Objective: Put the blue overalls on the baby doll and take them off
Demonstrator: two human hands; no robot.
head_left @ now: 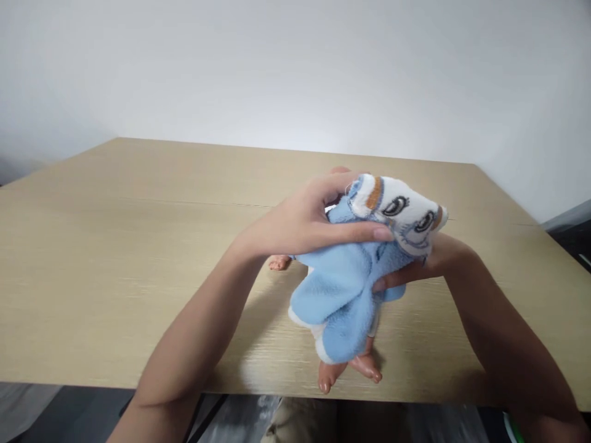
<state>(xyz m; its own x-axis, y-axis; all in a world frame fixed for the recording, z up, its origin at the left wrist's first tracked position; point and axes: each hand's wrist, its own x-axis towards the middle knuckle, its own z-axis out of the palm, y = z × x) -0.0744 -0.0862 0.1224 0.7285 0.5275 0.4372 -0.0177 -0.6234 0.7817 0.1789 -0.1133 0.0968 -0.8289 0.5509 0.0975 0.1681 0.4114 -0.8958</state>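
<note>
A doll [330, 374] is upright near the table's front edge, its bare feet on the wood and one small hand out at its left. A fluffy blue doll's garment [344, 271] covers most of it; white edging runs along the lower flaps, and a white top part carries embroidered eyes and orange stripes. My left hand [305, 221] grips the garment's upper left side, thumb across its front. On the other side, my right hand [436, 255] is closed on the cloth, thumb at the middle folds and its other fingers hidden behind. The doll's head is hidden.
The light wooden table [138, 246] reaches back to a white wall [286, 74]. A dark object [575, 231] shows beyond the table's right edge. Below the front edge, part of a beige-clothed leg [298, 421] is visible.
</note>
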